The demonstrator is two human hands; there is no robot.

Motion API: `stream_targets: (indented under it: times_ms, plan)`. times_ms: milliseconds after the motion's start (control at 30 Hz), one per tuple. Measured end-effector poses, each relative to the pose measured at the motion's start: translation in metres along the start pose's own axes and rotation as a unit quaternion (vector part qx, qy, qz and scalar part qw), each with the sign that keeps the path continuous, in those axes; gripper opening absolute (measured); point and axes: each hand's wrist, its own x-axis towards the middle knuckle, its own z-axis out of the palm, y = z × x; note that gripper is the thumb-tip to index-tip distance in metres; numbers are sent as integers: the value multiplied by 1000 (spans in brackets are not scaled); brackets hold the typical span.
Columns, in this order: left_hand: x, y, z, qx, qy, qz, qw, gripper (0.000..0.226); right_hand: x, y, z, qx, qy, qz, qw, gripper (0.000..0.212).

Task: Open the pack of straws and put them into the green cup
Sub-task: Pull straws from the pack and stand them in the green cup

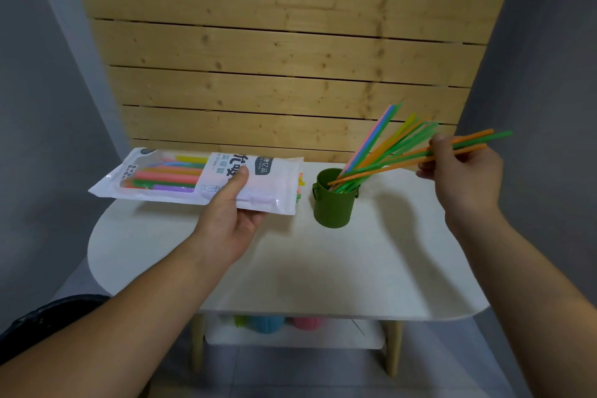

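My left hand holds the white pack of straws flat above the table's left side, thumb on top; coloured straw ends poke out of its open right end. A green cup with small side handles stands on the white table, right of the pack. Several coloured straws lean out of the cup toward the upper right. My right hand pinches a few orange and green straws whose lower ends reach into the cup's mouth.
A wooden slat panel rises behind the table. On a lower shelf under the tabletop sit green, blue and pink objects. Grey walls flank both sides. A dark shape lies at the lower left.
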Motion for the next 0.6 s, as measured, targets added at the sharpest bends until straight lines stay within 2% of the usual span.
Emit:
stream_targets:
  times_ms: [200,333,467,600]
  plan:
    - [-2,-1,-2,6,-10,-1,1000,42,-6,1,21,-91,-94,-25,991,17]
    - [-2,0,-3,16,-22,4,1000,44,1,14,38,-53,-141,64,987,14]
    - [-3,3,-4,28,-32,7,999,37,5,32,49,9,-139,153,978,14]
    - [-2,5,-6,45,-38,17,998,34,2,40,54,13,-99,201,975,37]
